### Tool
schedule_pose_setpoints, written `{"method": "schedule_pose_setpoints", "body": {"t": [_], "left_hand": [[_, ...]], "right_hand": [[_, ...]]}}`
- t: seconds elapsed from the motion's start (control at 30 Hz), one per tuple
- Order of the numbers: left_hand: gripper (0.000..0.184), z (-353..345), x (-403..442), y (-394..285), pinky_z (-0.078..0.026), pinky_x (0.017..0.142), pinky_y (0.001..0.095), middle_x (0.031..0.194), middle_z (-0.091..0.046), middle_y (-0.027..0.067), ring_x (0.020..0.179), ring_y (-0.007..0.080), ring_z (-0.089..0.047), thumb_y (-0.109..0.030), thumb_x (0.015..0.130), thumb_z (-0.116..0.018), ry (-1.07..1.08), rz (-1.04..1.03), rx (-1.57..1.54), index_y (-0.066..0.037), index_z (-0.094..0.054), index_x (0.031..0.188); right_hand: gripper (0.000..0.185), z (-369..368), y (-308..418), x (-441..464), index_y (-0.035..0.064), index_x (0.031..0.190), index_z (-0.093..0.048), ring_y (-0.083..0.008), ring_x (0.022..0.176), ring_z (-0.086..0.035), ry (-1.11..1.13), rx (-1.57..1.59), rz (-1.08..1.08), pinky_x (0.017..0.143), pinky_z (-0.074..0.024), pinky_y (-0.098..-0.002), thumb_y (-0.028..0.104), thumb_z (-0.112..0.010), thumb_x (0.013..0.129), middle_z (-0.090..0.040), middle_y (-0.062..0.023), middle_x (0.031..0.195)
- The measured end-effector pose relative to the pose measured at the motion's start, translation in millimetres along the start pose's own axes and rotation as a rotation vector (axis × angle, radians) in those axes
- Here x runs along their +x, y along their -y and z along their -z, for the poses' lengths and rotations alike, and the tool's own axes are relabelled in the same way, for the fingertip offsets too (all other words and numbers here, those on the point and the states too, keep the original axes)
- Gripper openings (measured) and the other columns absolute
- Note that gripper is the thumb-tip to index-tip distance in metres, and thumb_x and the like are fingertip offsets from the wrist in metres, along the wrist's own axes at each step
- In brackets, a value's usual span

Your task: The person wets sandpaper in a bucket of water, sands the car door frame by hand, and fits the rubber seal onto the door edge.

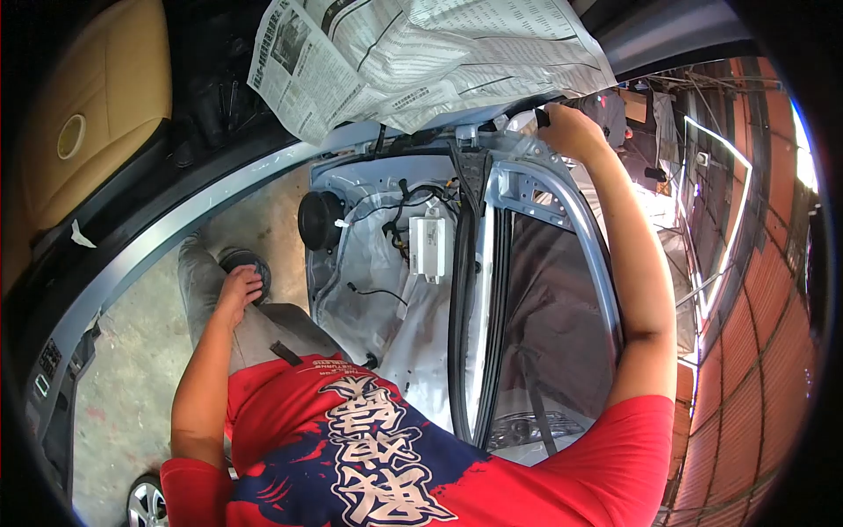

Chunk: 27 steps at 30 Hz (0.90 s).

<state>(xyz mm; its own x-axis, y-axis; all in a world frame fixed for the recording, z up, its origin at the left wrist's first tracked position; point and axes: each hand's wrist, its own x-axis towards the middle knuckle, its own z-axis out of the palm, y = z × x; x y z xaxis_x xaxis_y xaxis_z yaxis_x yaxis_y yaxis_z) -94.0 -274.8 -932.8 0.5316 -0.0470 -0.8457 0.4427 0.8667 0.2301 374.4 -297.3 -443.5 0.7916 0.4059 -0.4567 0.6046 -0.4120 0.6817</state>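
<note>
My right hand (572, 133) is raised at the upper corner of the door frame, its fingers closed on a small black object (543, 117) whose kind I cannot make out. Below it stands an open car door (537, 191) with its inner panel off. On the bare door sit a silver-white box-shaped module (428, 246), black wiring (397, 211) and a round black speaker (320, 220). My left hand (239, 294) rests over my bent leg, near my dark shoe (246, 266); its fingers lie loosely extended, holding nothing visible.
Printed newspaper sheets (439, 61) cover the area above the door. A tan seat (97, 114) is at upper left, beside the curved car sill (167, 224). A wheel (147, 502) shows at lower left. Another person in dark clothes (606, 110) is behind my right hand.
</note>
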Motion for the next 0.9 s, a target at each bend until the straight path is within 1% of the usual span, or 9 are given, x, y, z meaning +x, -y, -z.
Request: {"method": "schedule_pose_setpoints", "body": {"t": [0.07, 0.1, 0.2, 0.3, 0.4, 0.5, 0.7, 0.8, 0.9], "left_hand": [[0.033, 0.4, 1.1, 1.2, -0.050, 0.088, 0.0379, 0.110, -0.061, 0.0103, 0.102, 0.0250, -0.060, -0.025, 0.093, -0.052, 0.003, -0.005, 0.004, -0.009, -0.054, 0.122], [0.033, 0.5, 1.9, 2.3, -0.050, 0.088, 0.0379, 0.110, -0.061, 0.0105, 0.103, 0.0250, -0.060, -0.025, 0.093, -0.052, 0.005, -0.004, 0.012, -0.009, -0.054, 0.122], [0.033, 2.4, 4.3, 3.3, -0.050, 0.088, 0.0372, 0.113, -0.060, 0.0108, 0.103, 0.0243, -0.059, -0.025, 0.094, -0.051, 0.012, 0.000, 0.018, -0.009, -0.053, 0.123], [0.033, 3.4, 2.8, 4.0, -0.050, 0.087, 0.0374, 0.112, -0.060, 0.0107, 0.104, 0.0246, -0.059, -0.026, 0.094, -0.051, 0.003, -0.003, 0.003, -0.009, -0.054, 0.122], [0.032, 2.1, -0.2, 0.7, -0.050, 0.087, 0.0373, 0.112, -0.060, 0.0104, 0.104, 0.0247, -0.060, -0.027, 0.094, -0.051, -0.002, -0.001, 0.011, -0.009, -0.054, 0.121], [0.032, 4.2, -1.5, 1.8, -0.050, 0.088, 0.0368, 0.112, -0.061, 0.0104, 0.104, 0.0243, -0.059, -0.028, 0.095, -0.052, 0.001, -0.013, 0.004, -0.010, -0.054, 0.121], [0.033, 4.0, 1.9, 5.9, -0.050, 0.088, 0.0365, 0.114, -0.061, 0.0110, 0.105, 0.0243, -0.060, -0.029, 0.095, -0.052, 0.008, 0.004, 0.024, -0.010, -0.053, 0.123], [0.033, 5.2, 2.3, 4.0, -0.050, 0.089, 0.0365, 0.114, -0.061, 0.0116, 0.105, 0.0246, -0.060, -0.028, 0.095, -0.051, -0.003, 0.005, 0.033, -0.010, -0.053, 0.123], [0.034, 7.4, 1.8, 3.5, -0.050, 0.089, 0.0366, 0.115, -0.061, 0.0123, 0.105, 0.0248, -0.060, -0.027, 0.095, -0.051, -0.007, -0.004, 0.019, -0.010, -0.053, 0.124]], "right_hand": [[0.036, -3.0, 6.4, -0.5, 0.0038, 0.111, -0.059, -0.0351, 0.103, -0.065, -0.045, -0.012, -0.019, 0.085, -0.0527, -0.0455, 0.024, -0.060, 0.081, -0.068, -0.0181, 0.108], [0.041, -6.1, 11.4, 0.4, 0.0016, 0.117, -0.055, -0.0357, 0.105, -0.064, -0.103, -0.051, 0.029, 0.087, -0.0528, -0.0453, 0.021, -0.061, 0.081, -0.065, -0.0210, 0.113], [0.042, -7.1, 19.0, -4.3, 0.0014, 0.120, -0.053, -0.0363, 0.107, -0.064, -0.107, -0.109, 0.022, 0.089, -0.0526, -0.0451, 0.017, -0.062, 0.081, -0.062, -0.0229, 0.119], [0.036, -12.8, 19.3, -0.7, 0.0037, 0.112, -0.052, -0.0370, 0.105, -0.063, -0.127, -0.123, 0.021, 0.086, -0.0517, -0.0466, 0.020, -0.064, 0.082, -0.062, -0.0196, 0.116], [0.040, -10.6, 19.4, -0.6, 0.0043, 0.121, -0.054, -0.0355, 0.110, -0.062, -0.064, -0.138, 0.010, 0.090, -0.0525, -0.0444, 0.015, -0.061, 0.083, -0.061, -0.0219, 0.120], [0.036, -9.4, 9.3, 0.4, 0.0075, 0.119, -0.057, -0.0350, 0.112, -0.061, 0.032, -0.194, 0.119, 0.089, -0.0527, -0.0441, 0.015, -0.060, 0.084, -0.060, -0.0206, 0.121], [0.032, -14.5, 20.1, -8.2, 0.0114, 0.119, -0.061, -0.0338, 0.110, -0.062, -0.048, -0.177, 0.096, 0.089, -0.0526, -0.0442, 0.013, -0.056, 0.087, -0.059, -0.0177, 0.122], [0.029, -10.0, 26.3, -10.6, 0.0123, 0.115, -0.064, -0.0336, 0.109, -0.063, 0.024, -0.222, 0.115, 0.089, -0.0529, -0.0445, 0.011, -0.054, 0.088, -0.059, -0.0167, 0.121], [0.023, -11.6, 23.8, -10.4, 0.0082, 0.103, -0.067, -0.0357, 0.102, -0.064, -0.039, -0.192, 0.131, 0.086, -0.0528, -0.0446, 0.017, -0.064, 0.081, -0.059, -0.0187, 0.119]]}}
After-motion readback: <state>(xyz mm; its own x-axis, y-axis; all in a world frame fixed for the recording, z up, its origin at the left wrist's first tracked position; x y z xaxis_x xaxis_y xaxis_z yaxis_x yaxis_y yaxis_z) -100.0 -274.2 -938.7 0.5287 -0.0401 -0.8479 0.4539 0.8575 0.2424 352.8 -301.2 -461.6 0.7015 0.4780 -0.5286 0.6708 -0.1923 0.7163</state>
